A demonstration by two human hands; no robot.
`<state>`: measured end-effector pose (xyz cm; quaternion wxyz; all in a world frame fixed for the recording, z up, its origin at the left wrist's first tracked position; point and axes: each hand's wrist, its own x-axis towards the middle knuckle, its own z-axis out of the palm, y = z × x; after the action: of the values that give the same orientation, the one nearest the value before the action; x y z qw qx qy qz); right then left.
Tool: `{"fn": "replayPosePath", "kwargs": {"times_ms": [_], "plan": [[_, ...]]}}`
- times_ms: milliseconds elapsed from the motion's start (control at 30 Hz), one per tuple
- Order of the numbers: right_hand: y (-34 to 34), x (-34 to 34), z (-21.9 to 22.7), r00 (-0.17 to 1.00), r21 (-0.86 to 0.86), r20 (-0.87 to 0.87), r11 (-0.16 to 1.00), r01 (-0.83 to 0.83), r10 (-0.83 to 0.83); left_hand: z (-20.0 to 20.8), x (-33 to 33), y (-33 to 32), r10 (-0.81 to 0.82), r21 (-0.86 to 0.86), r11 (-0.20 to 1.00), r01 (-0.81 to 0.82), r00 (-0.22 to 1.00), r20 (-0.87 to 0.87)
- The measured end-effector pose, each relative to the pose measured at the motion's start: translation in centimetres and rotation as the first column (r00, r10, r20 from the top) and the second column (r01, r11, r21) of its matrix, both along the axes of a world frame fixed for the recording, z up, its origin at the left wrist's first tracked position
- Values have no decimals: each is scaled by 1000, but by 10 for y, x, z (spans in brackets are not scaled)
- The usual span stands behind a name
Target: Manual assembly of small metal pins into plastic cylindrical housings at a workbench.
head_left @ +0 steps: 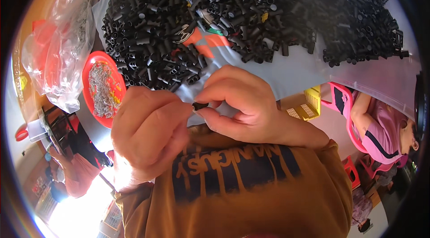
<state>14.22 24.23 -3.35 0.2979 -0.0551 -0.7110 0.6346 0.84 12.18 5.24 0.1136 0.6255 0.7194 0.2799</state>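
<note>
In front of my chest, my right hand (242,103) pinches a short black tube (201,104) between thumb and forefinger. My left hand (150,126) is closed beside it, its fingertips meeting the tube's left end. Something small and light shows at that end, too small to name; whatever else the left fingers hold is hidden. Beyond my hands lies a wide pile of loose black tubes (152,27). Left of my left hand, a red plate (86,90) carries many small silvery metal pieces (99,85).
The pile rests on a grey sheet (286,74) with a coloured print. Clear plastic bags (62,54) stand at the far left. On the right are a yellow basket (317,103), a pink chair (340,103) and a seated person (380,130). Another person (78,173) is at lower left.
</note>
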Motion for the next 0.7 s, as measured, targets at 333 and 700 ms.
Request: {"fn": "replayPosePath", "kwargs": {"times_ms": [333, 700], "plan": [[2, 0, 0, 1000, 23, -22, 1000, -15, 15, 1, -2, 6, -100, -64, 993, 96, 994, -52], [1, 2, 3, 999, -71, -44, 997, 19, -23, 1, -6, 8, -105, 58, 993, 104, 994, 6]]}}
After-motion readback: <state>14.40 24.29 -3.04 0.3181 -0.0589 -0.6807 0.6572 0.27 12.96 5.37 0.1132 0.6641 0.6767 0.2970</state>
